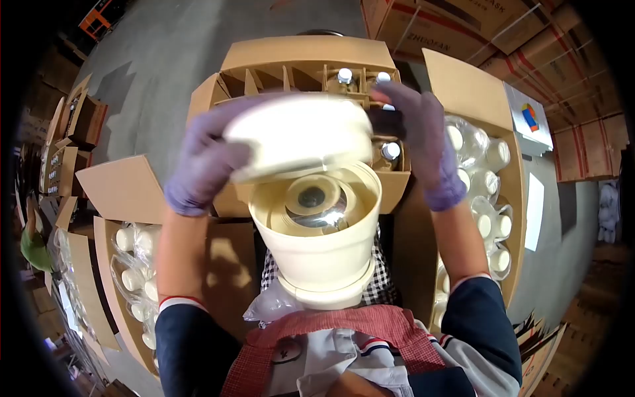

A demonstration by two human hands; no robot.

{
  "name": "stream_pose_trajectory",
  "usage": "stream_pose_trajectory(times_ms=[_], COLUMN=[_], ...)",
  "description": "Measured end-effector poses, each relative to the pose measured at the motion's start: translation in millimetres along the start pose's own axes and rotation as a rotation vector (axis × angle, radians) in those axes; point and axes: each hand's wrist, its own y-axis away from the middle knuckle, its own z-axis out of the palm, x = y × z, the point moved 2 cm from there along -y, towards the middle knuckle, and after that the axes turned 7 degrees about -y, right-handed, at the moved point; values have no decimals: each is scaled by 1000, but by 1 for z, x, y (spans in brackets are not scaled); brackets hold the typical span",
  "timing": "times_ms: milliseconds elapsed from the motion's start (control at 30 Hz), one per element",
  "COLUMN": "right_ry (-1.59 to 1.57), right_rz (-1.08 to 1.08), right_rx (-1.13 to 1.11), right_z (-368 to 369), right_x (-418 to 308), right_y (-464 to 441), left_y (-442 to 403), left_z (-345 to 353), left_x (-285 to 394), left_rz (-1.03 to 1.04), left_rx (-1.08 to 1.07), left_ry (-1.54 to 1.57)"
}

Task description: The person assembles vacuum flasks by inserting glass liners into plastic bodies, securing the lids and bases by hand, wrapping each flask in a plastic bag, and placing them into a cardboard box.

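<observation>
A cream vacuum flask body [311,248] stands between my forearms, close to my lap, with its wide round opening facing up. Inside it shows a silvered glass liner [334,210] with a dark round spot at its centre. Above the opening, my left hand [210,153] grips a cream round cover [301,132], tilted and blurred by motion. My right hand [420,126] is raised by the cover's right side, its gloved fingers curved and blurred. Something dark lies between those fingers and the cover; I cannot make out whether it is held. Both hands wear purple gloves.
Ahead is a divided carton [304,53] with several white-capped bottles [390,152]. Open cartons of plastic-wrapped, cream-topped items stand at right [518,218] and left [116,291]. Stacked cartons [450,33] rise at the back right. A person in green [34,248] is at far left.
</observation>
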Motion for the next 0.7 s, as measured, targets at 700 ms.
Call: stream_pose_trajectory(times_ms=[700], right_ry=[-193], right_rz=[-393], right_rx=[270], right_z=[9], right_x=[19], right_y=[-12], left_y=[25], left_z=[38], left_x=[-6], left_rz=[230], left_rx=[434], left_ry=[-95])
